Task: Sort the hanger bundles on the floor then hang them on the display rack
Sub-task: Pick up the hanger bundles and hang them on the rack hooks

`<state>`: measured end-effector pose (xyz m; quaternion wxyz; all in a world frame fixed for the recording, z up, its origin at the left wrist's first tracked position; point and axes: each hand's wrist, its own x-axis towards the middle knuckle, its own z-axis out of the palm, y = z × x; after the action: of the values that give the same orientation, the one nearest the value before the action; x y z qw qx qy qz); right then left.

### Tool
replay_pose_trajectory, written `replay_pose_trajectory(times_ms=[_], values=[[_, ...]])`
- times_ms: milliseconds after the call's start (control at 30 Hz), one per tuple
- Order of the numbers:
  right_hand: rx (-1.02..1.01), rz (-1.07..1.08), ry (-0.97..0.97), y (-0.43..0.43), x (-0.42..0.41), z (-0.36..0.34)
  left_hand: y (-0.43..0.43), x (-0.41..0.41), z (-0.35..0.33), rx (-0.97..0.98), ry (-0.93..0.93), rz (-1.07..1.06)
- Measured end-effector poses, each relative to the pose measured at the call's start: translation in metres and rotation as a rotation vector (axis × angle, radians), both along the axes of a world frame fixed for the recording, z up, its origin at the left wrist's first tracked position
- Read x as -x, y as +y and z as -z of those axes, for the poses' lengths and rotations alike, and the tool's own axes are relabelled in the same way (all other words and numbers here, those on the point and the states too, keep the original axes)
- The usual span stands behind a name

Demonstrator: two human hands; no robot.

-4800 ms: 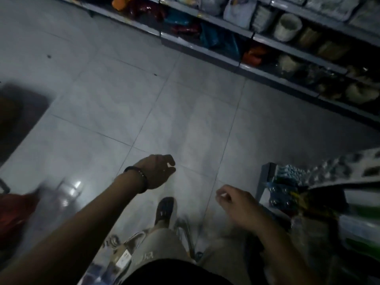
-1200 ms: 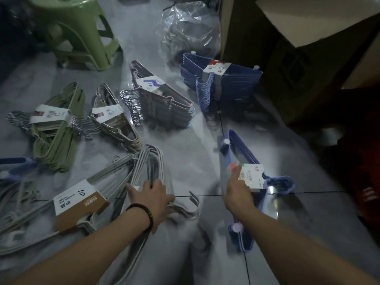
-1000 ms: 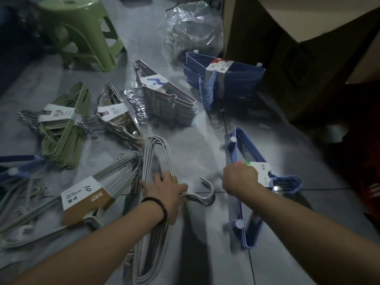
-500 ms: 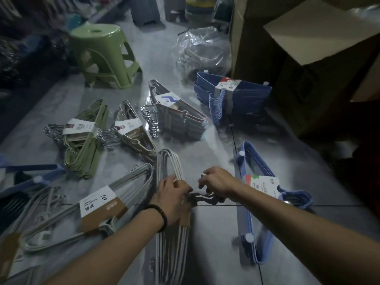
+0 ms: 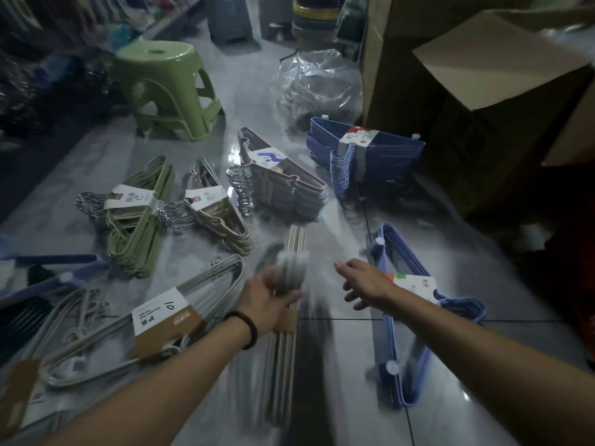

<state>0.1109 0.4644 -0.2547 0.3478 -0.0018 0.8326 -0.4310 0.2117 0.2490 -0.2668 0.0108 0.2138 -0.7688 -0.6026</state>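
Note:
My left hand (image 5: 269, 302) grips a pale grey hanger bundle (image 5: 283, 358) at its brown paper band, turned on edge and blurred by motion. My right hand (image 5: 362, 283) hovers open just to its right, fingers spread, holding nothing. On the tiled floor lie more bundles: a blue one (image 5: 402, 333) under my right forearm, a grey one with a brown and white label (image 5: 161, 317) at the left, a green one (image 5: 138, 220), a beige one (image 5: 219, 214), a pink stack (image 5: 280, 178) and a blue stack (image 5: 367, 156) further off.
A green plastic stool (image 5: 167, 88) stands at the back left. A clear plastic bag (image 5: 318, 85) lies behind the stacks. Large cardboard boxes (image 5: 483, 98) fill the right side. Shelves of goods (image 5: 38, 69) run along the far left.
My left hand has lifted and turned the grey bundle onto its edge. My right hand let go of its hooks and pulled away to the right, now open.

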Motion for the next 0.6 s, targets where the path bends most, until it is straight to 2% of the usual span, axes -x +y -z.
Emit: replay_pose_trajectory(times_ms=[67, 167, 233, 300, 400, 500, 600], values=[[0.049, 0.05, -0.078, -0.011, -0.004, -0.003, -0.012, -0.002, -0.011, -0.16, -0.022, -0.08], [0.144, 0.029, -0.385, -0.025, -0.018, 0.007, -0.019, -0.012, -0.022, -0.474, -0.016, -0.09], [0.271, 0.016, -0.538, -0.033, -0.029, 0.016, -0.02, -0.02, -0.025, -0.614, -0.019, -0.039], [0.356, 0.115, -0.523, -0.041, -0.036, 0.018, -0.026, -0.024, -0.021, -0.704, -0.034, -0.015], [0.355, 0.314, -0.372, -0.044, -0.037, 0.018, -0.045, -0.028, -0.009, -0.853, -0.106, -0.046], [0.293, 0.411, -0.305, -0.045, -0.041, 0.03, -0.064, -0.039, 0.002, -0.847, -0.132, -0.148], [0.211, 0.524, -0.26, -0.049, -0.057, 0.049, -0.068, -0.058, 0.019, -0.591, -0.272, -0.143]])
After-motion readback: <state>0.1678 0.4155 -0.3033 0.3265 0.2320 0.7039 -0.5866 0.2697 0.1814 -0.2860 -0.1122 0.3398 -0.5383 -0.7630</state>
